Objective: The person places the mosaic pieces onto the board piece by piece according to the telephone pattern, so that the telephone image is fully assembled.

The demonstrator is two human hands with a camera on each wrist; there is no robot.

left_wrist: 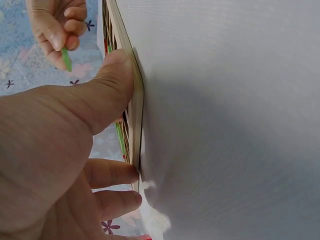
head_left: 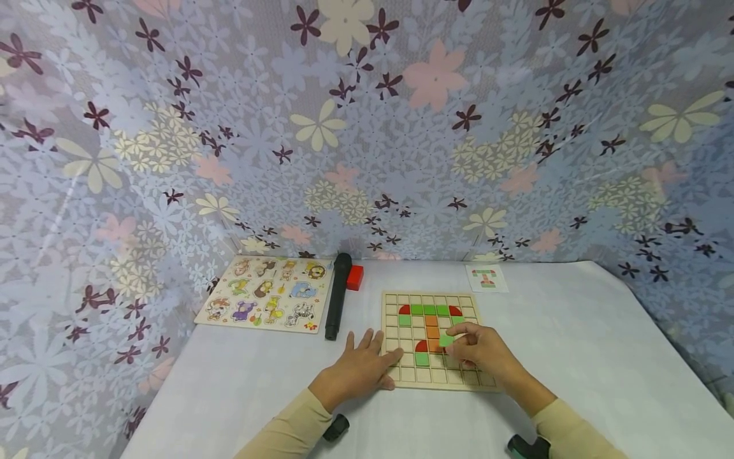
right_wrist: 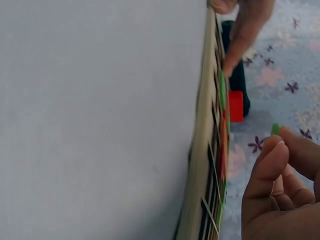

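Note:
My right hand (head_left: 482,352) pinches a green square tile (head_left: 446,340) between thumb and fingertips, above the wooden grid board (head_left: 408,376). In the right wrist view the green tile (right_wrist: 275,129) shows raised off the board. My left hand (head_left: 358,370) rests with straight fingers along the board's left edge, its thumb (left_wrist: 116,75) on the frame. On the grid, a top row of green tiles (head_left: 429,310) lies between two red quarter-round tiles (head_left: 404,310). Orange tiles (head_left: 432,332) run down from it. Lower down, another red quarter-round tile (head_left: 422,346) sits above a green tile (head_left: 422,359).
Behind the board lies a small card (head_left: 487,278) printed with a red, green and orange pattern. To the left are a black microphone (head_left: 338,296), a red block (head_left: 355,278) and an animal puzzle board (head_left: 229,290). A flowered cloth (head_left: 367,159) hangs behind the white table.

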